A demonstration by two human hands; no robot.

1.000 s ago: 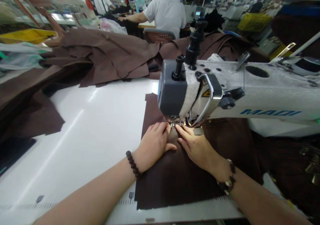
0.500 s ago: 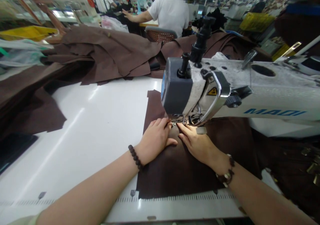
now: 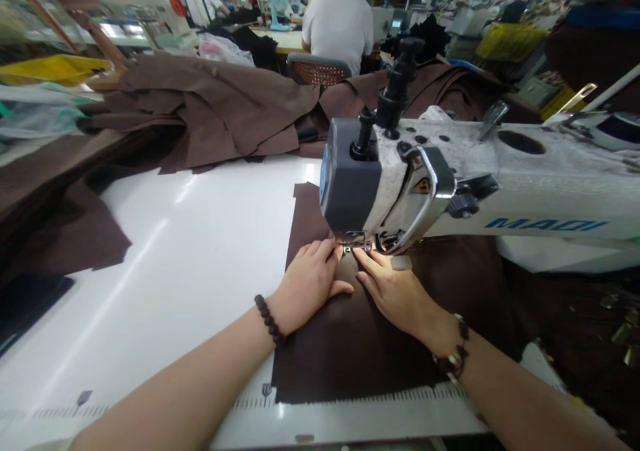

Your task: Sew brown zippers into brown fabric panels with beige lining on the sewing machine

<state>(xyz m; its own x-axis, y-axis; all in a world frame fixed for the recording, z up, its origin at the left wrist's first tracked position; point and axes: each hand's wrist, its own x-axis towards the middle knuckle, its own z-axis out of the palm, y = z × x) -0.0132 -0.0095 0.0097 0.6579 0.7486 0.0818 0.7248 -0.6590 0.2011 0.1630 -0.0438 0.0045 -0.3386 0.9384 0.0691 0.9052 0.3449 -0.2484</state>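
A dark brown fabric piece (image 3: pixel 350 351) lies flat on the white table (image 3: pixel 190 271) under the head of a white sewing machine (image 3: pixel 450 184). My left hand (image 3: pixel 307 281) rests flat on the fabric, fingers stretched toward the presser foot (image 3: pixel 356 241). My right hand (image 3: pixel 393 287) also lies flat on the cloth, fingertips just right of the presser foot. Both wrists wear bead bracelets. The needle itself is hidden behind the machine head.
A heap of brown fabric (image 3: pixel 215 104) covers the far end of the table, and more dark pieces (image 3: pixel 75 237) lie at the left. A ruler strip (image 3: pixel 350 401) runs along the near edge. A person in a white shirt (image 3: pixel 337 27) sits at the back.
The fabric has fed away from me under the presser foot, its near edge now higher on the table. Both hands have stayed flat by the foot.
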